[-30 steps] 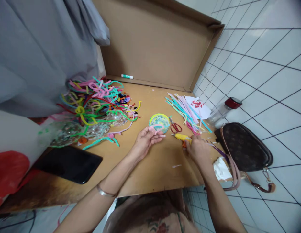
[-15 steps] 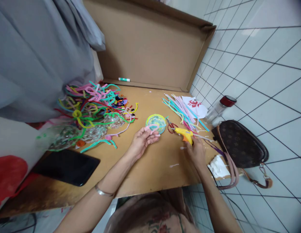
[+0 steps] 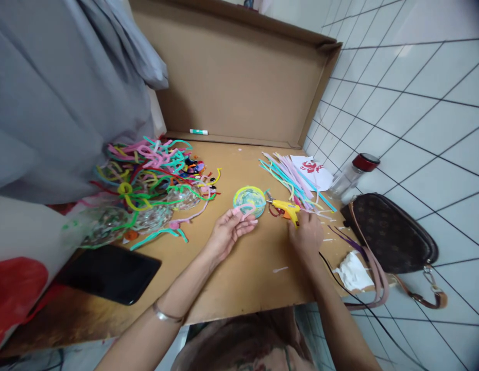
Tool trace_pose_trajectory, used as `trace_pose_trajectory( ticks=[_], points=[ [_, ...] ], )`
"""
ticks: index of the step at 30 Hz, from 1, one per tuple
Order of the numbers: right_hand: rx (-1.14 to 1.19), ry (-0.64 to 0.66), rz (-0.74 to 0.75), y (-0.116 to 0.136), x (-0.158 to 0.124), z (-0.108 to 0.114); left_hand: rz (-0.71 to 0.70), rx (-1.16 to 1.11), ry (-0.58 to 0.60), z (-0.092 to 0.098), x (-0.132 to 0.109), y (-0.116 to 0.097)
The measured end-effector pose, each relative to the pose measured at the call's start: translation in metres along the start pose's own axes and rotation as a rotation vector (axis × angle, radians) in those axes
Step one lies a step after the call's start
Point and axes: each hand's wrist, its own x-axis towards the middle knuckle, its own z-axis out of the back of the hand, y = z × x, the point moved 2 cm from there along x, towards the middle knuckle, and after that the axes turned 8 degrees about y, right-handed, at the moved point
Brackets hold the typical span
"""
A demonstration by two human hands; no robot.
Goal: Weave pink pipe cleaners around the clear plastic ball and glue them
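My left hand [image 3: 227, 233] pinches a short pink pipe cleaner piece [image 3: 247, 208] just in front of a round coiled disc [image 3: 250, 200] of yellow, green and blue pipe cleaners on the cardboard [image 3: 239, 268]. My right hand [image 3: 306, 234] is closed round the handle of a yellow glue gun [image 3: 286, 208], whose nozzle points left toward the disc. Red-handled scissors [image 3: 273, 210] lie partly under the gun.
A tangle of coloured pipe cleaners [image 3: 150, 172] and clear plastic lie at left, a black phone [image 3: 108, 273] nearer. Straight pipe cleaners [image 3: 293, 178], a paper, a red-capped jar [image 3: 353, 175], a brown bag [image 3: 390, 234] and a tissue [image 3: 353, 272] sit at right. A cardboard wall stands behind.
My right hand has picked up the glue gun from the cardboard and moved it left toward the disc. My left hand has kept the pink piece near the disc.
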Motion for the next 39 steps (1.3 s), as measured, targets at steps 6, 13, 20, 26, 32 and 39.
trace_pose_trajectory(
  ticks=[6, 13, 20, 26, 32, 39],
  points=[
    [0.705, 0.089, 0.299, 0.052, -0.022, 0.016, -0.017, -0.077, -0.01, -0.003, 0.0, -0.003],
    [1.006, 0.117, 0.365, 0.094, -0.018, 0.009, -0.003, -0.112, -0.002, -0.005, 0.0, -0.004],
    [1.284, 0.199, 0.135, 0.088, 0.009, 0.005, -0.066, 0.07, -0.021, 0.002, 0.001, -0.012],
    [1.542, 0.504, 0.098, 0.094, 0.0, -0.013, -0.271, 0.132, -0.156, 0.011, 0.007, -0.018],
    [1.42, 0.612, -0.068, 0.107, -0.014, -0.011, -0.31, 0.163, -0.159, 0.008, 0.005, -0.014],
    [1.491, 0.531, -0.07, 0.107, -0.01, -0.009, -0.156, 0.124, -0.091, 0.005, 0.006, -0.009]
  ],
)
